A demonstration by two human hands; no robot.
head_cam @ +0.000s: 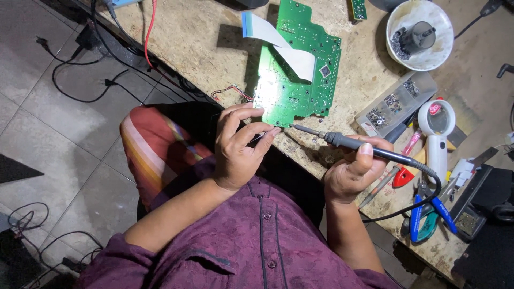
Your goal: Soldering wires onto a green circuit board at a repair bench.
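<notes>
While the left hand (235, 147) pinches a thin wire against the near corner of the green circuit board (297, 64), the right hand (350, 174) is closed around the soldering iron (353, 143). This looks like the soldering step; next the tip must meet the joint steadily. The iron lies over the workbench (203, 43) edge, its long axis nearly horizontal, tip pointing left toward the board corner.

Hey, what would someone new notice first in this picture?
The bright green circuit board on the wooden bench, a white ribbon cable draped across it. At its near corner the left hand pinches the edge while the right hand holds a soldering iron, tip toward that corner.
</notes>
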